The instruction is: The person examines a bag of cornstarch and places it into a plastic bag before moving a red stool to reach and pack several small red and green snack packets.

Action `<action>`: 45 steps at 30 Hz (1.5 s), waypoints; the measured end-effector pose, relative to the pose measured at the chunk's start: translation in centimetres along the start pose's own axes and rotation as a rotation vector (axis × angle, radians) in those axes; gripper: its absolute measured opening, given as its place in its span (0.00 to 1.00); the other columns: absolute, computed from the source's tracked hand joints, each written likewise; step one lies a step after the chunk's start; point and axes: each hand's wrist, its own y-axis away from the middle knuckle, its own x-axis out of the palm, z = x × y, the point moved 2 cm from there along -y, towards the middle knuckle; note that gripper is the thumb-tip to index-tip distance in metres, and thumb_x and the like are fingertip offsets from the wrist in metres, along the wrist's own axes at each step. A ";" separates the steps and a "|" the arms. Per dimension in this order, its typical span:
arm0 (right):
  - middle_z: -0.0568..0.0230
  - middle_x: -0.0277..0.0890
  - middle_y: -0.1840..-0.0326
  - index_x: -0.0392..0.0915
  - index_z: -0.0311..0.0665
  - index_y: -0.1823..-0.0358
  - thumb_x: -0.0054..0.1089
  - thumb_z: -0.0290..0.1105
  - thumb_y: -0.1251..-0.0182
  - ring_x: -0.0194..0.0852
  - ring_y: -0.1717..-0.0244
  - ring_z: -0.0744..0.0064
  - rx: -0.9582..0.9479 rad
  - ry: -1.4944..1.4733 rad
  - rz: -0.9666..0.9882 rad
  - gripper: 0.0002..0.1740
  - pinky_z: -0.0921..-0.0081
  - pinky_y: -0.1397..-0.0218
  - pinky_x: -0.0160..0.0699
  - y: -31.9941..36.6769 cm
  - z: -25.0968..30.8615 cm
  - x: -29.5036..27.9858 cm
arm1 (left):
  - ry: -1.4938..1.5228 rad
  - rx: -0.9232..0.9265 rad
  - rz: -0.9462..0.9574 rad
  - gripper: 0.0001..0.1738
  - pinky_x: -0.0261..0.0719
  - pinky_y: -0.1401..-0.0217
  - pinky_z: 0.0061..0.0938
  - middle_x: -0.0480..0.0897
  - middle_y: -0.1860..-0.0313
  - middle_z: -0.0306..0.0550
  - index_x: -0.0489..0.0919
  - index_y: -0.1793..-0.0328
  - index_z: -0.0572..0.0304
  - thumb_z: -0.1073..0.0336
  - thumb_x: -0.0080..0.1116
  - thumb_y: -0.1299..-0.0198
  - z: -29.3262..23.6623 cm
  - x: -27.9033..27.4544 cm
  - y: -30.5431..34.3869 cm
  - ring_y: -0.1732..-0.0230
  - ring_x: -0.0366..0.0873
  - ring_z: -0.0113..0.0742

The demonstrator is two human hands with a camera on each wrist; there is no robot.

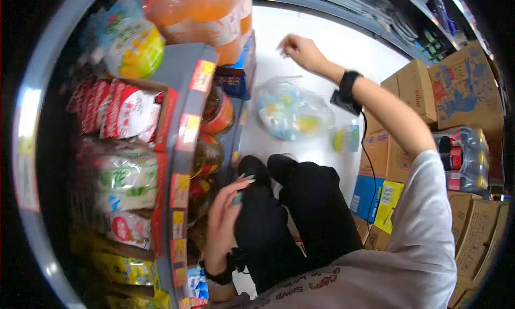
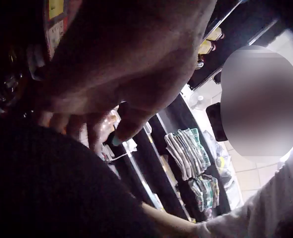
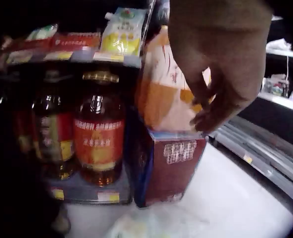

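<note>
Clear plastic bag [image 1: 289, 113] holding blue, green and yellow packs lies on the white floor [image 1: 300, 27], ahead of the left fingers and below the right ones, which are apart from it. Nearest, beside the black-trousered legs [image 1: 279, 218], the left hand [image 1: 219, 218] is loosely open, its fingers grasping nothing; whether it touches a leg I cannot tell. To the left of those fingers, grey shelving [image 1: 184, 94] carries white-and-green plastic-wrapped packs [image 1: 126, 183] and, a little farther on, red-and-white packets [image 1: 129, 110] in a red carton. Amber glass bottles with red labels [image 3: 99, 134] stand on a low shelf between the left fingers and a dark blue and maroon box [image 3: 174, 166]. To the right of the bag, a small yellow, green and blue pack [image 1: 346, 138] sits on the floor. Farther out, the right hand [image 1: 304, 52] hangs in the air, its fingers loosely bent and grasping nothing. To the left of these fingers, large plastic bottles of orange drink [image 1: 201, 14] stand on the box; well to their right are brown cardboard cartons [image 1: 410, 89].
</note>
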 end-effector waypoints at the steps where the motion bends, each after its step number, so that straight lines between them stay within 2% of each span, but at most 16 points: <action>1: 0.56 0.80 0.67 0.77 0.31 0.61 0.48 0.25 0.39 0.79 0.66 0.72 0.101 0.074 0.066 0.10 0.75 0.59 0.77 2.5 -3.4 0.8 | 0.010 0.058 -0.032 0.17 0.56 0.32 0.31 0.74 0.44 0.52 0.73 0.47 0.67 0.71 0.42 0.41 -0.5 -0.2 -0.2 0.37 0.66 0.39; 3: 0.51 0.80 0.68 0.79 0.30 0.63 0.51 0.24 0.43 0.80 0.69 0.65 0.354 0.038 0.338 0.10 0.72 0.61 0.78 7.2 -7.7 2.4 | 0.038 -0.106 -0.165 0.17 0.59 0.34 0.29 0.75 0.46 0.53 0.72 0.47 0.68 0.68 0.41 0.39 -0.3 -1.0 -0.7 0.41 0.69 0.39; 7: 0.44 0.78 0.63 0.79 0.31 0.62 0.51 0.22 0.48 0.77 0.60 0.49 0.365 0.588 0.598 0.12 0.65 0.56 0.77 14.3 -16.4 8.7 | -0.007 -0.120 -0.413 0.14 0.69 0.43 0.28 0.77 0.54 0.48 0.77 0.56 0.66 0.63 0.49 0.40 1.7 -1.7 -2.4 0.50 0.73 0.35; 12: 0.57 0.75 0.53 0.74 0.47 0.52 0.59 0.32 0.46 0.71 0.48 0.54 0.182 0.462 0.770 0.18 0.64 0.50 0.74 16.2 -20.5 13.4 | 0.095 -0.236 -0.412 0.18 0.68 0.40 0.28 0.78 0.51 0.52 0.73 0.49 0.66 0.58 0.50 0.36 6.0 -2.3 -3.9 0.46 0.74 0.36; 13: 0.57 0.75 0.53 0.74 0.47 0.52 0.59 0.32 0.46 0.71 0.48 0.54 0.179 0.450 0.783 0.18 0.64 0.50 0.74 16.3 -20.6 14.3 | 0.090 -0.251 -0.420 0.18 0.68 0.40 0.28 0.78 0.51 0.52 0.73 0.49 0.66 0.58 0.50 0.36 6.4 -2.3 -4.3 0.46 0.74 0.36; 15: 0.54 0.74 0.53 0.74 0.43 0.51 0.63 0.36 0.50 0.73 0.51 0.54 -0.228 0.108 0.593 0.22 0.63 0.51 0.74 16.1 -18.8 15.8 | 0.087 -0.258 -0.396 0.17 0.67 0.40 0.28 0.78 0.52 0.51 0.74 0.50 0.66 0.60 0.52 0.38 7.0 -2.1 -5.0 0.47 0.74 0.35; 19: 0.56 0.74 0.52 0.74 0.45 0.50 0.62 0.37 0.52 0.73 0.51 0.55 -0.267 -0.043 0.635 0.24 0.60 0.52 0.74 17.4 -18.1 20.7 | 0.105 -0.327 -0.428 0.16 0.67 0.39 0.28 0.78 0.52 0.50 0.74 0.51 0.66 0.62 0.53 0.38 7.3 -0.7 -7.2 0.48 0.74 0.35; 23: 0.53 0.75 0.69 0.76 0.40 0.60 0.53 0.34 0.45 0.77 0.67 0.53 -0.309 0.211 0.610 0.12 0.61 0.66 0.77 19.3 -19.4 24.5 | 0.060 -0.300 -0.378 0.15 0.67 0.39 0.28 0.78 0.52 0.50 0.75 0.53 0.68 0.63 0.50 0.38 6.6 0.4 -8.1 0.47 0.74 0.35; 25: 0.54 0.73 0.75 0.78 0.36 0.66 0.48 0.30 0.42 0.77 0.70 0.54 -0.177 0.464 0.663 0.10 0.63 0.72 0.76 19.4 -18.5 23.5 | 0.062 -0.285 -0.371 0.14 0.67 0.38 0.28 0.78 0.52 0.50 0.75 0.53 0.69 0.63 0.49 0.37 6.2 0.5 -7.8 0.46 0.74 0.36; 27: 0.54 0.74 0.77 0.78 0.33 0.70 0.49 0.30 0.43 0.78 0.73 0.55 -0.258 0.553 0.467 0.10 0.64 0.73 0.77 20.9 -18.9 23.9 | 0.112 -0.235 -0.336 0.15 0.66 0.38 0.29 0.78 0.52 0.51 0.73 0.52 0.70 0.65 0.45 0.37 6.0 0.5 -7.5 0.46 0.74 0.37; 29: 0.55 0.76 0.75 0.78 0.34 0.70 0.50 0.29 0.45 0.78 0.71 0.59 0.048 0.850 0.656 0.09 0.64 0.71 0.79 20.7 -18.3 23.0 | 0.097 -0.233 -0.335 0.15 0.65 0.37 0.29 0.78 0.52 0.52 0.73 0.51 0.70 0.65 0.45 0.37 5.9 0.4 -7.1 0.46 0.74 0.37; 31: 0.53 0.77 0.73 0.78 0.33 0.70 0.50 0.28 0.46 0.78 0.67 0.58 0.148 0.784 0.729 0.08 0.62 0.68 0.80 20.2 -18.1 21.5 | 0.081 -0.233 -0.330 0.15 0.64 0.36 0.30 0.78 0.52 0.52 0.72 0.51 0.70 0.65 0.44 0.37 5.3 0.5 -6.5 0.45 0.74 0.38; 33: 0.52 0.77 0.71 0.78 0.34 0.69 0.51 0.26 0.46 0.78 0.64 0.55 0.033 0.758 0.654 0.07 0.61 0.67 0.80 19.5 -18.4 19.6 | 0.129 -0.230 -0.352 0.16 0.63 0.35 0.31 0.78 0.51 0.53 0.71 0.50 0.70 0.63 0.44 0.37 4.5 0.7 -5.8 0.45 0.74 0.38; 37: 0.48 0.77 0.68 0.73 0.38 0.52 0.47 0.23 0.43 0.76 0.60 0.49 0.270 0.552 0.412 0.16 0.59 0.62 0.77 17.0 -17.7 13.1 | 0.123 -0.172 -0.380 0.17 0.63 0.35 0.31 0.77 0.51 0.54 0.71 0.49 0.70 0.63 0.43 0.37 3.1 0.5 -4.2 0.44 0.73 0.39; 41: 0.41 0.76 0.65 0.69 0.35 0.49 0.44 0.26 0.39 0.77 0.64 0.48 0.380 0.312 -0.026 0.16 0.57 0.61 0.75 15.7 -17.0 7.2 | 0.151 -0.079 -0.327 0.18 0.61 0.34 0.31 0.77 0.49 0.53 0.70 0.47 0.70 0.66 0.41 0.39 1.1 0.5 -2.1 0.43 0.72 0.38; 45: 0.42 0.75 0.72 0.68 0.32 0.49 0.42 0.25 0.38 0.78 0.70 0.52 0.494 -0.005 -0.208 0.16 0.60 0.65 0.74 16.1 -11.9 2.4 | 0.144 0.017 -0.279 0.18 0.60 0.34 0.30 0.76 0.48 0.51 0.70 0.46 0.69 0.70 0.40 0.40 -1.6 0.8 0.0 0.42 0.71 0.36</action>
